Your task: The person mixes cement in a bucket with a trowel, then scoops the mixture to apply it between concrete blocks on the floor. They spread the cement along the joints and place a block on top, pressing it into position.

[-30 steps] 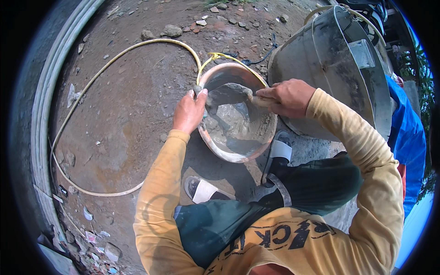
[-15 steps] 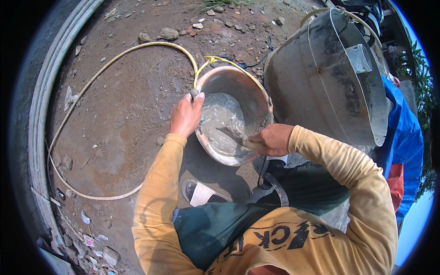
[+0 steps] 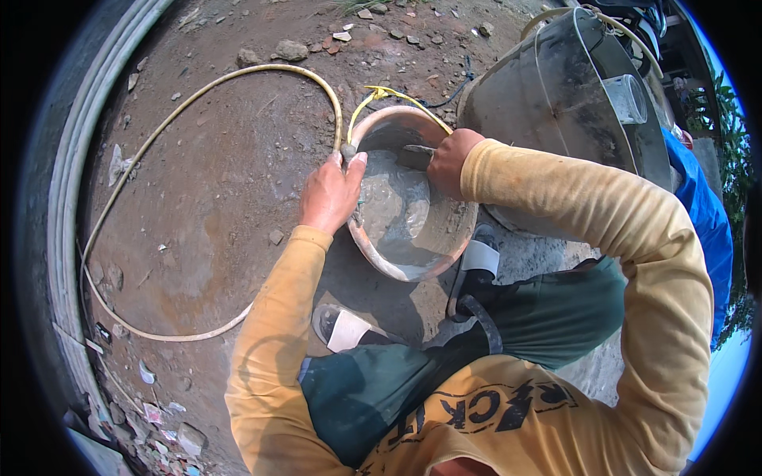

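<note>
Hands of 1 person worked over a round orange bucket (image 3: 373,254) of wet grey mortar (image 3: 397,210) that stood on bare dirt ground (image 3: 222,182), just ahead of the person's feet. Left hand (image 3: 329,194) was clamped over the bucket's near-left rim, fingers curled on it. Right hand (image 3: 451,161) was closed around a trowel (image 3: 413,155) whose blade dipped into the mortar at the far side. Yellow hose (image 3: 198,95) looped across the ground to the bucket, and a large grey drum (image 3: 556,103) lay tilted just beside it.
</note>
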Demonstrator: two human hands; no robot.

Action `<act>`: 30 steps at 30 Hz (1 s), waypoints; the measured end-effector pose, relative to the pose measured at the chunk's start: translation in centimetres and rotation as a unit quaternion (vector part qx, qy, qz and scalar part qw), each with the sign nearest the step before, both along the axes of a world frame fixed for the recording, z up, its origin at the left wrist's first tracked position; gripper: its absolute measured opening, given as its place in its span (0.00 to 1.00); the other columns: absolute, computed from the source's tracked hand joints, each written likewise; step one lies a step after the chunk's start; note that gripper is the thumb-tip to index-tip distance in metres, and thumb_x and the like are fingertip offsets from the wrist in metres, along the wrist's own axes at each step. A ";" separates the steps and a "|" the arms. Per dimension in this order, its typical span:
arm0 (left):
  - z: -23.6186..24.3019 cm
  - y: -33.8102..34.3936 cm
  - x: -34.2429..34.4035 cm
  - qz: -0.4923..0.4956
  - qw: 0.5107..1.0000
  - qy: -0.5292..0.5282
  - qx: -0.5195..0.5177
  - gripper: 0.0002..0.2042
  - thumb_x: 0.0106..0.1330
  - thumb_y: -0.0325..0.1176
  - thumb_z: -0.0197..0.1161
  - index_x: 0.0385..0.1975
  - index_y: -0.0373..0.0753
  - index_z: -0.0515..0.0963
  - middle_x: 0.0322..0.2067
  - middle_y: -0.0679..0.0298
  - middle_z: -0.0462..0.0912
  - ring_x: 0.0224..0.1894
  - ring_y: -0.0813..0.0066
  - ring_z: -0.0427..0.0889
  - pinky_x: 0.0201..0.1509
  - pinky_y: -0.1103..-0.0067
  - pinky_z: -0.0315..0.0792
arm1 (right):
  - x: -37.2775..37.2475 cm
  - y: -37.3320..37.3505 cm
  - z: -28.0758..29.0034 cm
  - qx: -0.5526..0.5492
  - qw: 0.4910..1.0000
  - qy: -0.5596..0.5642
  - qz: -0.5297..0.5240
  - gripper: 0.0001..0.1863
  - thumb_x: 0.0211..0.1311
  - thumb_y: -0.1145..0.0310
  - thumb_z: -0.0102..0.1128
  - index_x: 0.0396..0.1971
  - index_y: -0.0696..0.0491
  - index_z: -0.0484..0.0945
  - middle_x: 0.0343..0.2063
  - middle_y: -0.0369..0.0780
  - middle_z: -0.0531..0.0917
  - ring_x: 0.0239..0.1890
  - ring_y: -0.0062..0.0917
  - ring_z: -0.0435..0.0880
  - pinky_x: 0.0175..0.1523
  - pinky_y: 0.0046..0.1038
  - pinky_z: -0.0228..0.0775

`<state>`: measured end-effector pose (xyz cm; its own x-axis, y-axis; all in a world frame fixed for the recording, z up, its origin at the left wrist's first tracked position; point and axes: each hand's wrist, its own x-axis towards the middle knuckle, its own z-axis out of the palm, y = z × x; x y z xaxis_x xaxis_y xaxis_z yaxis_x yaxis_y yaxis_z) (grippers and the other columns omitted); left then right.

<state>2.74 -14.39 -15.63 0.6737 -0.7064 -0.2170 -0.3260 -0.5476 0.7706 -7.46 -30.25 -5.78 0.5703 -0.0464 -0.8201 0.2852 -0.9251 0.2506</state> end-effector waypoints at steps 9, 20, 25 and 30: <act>0.0 1.1 -1.1 -0.019 0.999 0.025 -0.038 0.23 0.67 0.49 0.51 0.41 0.31 0.74 0.33 0.38 0.79 0.39 0.38 0.77 0.43 0.56 0.70 | -5.5 -0.8 -3.1 0.186 0.970 0.069 -0.140 0.19 0.56 0.59 0.52 0.39 0.58 0.78 0.32 0.50 0.83 0.41 0.45 0.82 0.49 0.42 0.72; -1.1 3.6 -1.1 0.006 0.996 0.034 -0.084 0.20 0.68 0.48 0.51 0.40 0.34 0.75 0.31 0.42 0.79 0.38 0.39 0.78 0.38 0.61 0.70 | -13.1 5.8 -6.3 0.477 0.576 -0.043 -0.663 0.23 0.63 0.59 0.52 0.52 0.60 0.70 0.24 0.40 0.77 0.22 0.20 0.76 0.27 0.25 0.70; -1.7 2.1 0.2 0.004 0.996 0.067 -0.053 0.20 0.68 0.48 0.52 0.34 0.32 0.73 0.25 0.45 0.77 0.30 0.49 0.76 0.37 0.67 0.70 | -10.8 6.7 -7.2 0.486 0.428 -0.144 -0.748 0.25 0.63 0.61 0.51 0.56 0.60 0.68 0.27 0.40 0.78 0.27 0.24 0.79 0.31 0.26 0.74; -3.2 1.6 2.2 0.024 0.993 0.086 -0.071 0.23 0.68 0.49 0.52 0.29 0.29 0.72 0.21 0.50 0.73 0.26 0.64 0.70 0.36 0.70 0.68 | -11.4 -1.0 -3.2 0.230 0.855 -0.290 -0.364 0.24 0.57 0.65 0.52 0.55 0.52 0.70 0.37 0.51 0.80 0.35 0.41 0.83 0.42 0.38 0.76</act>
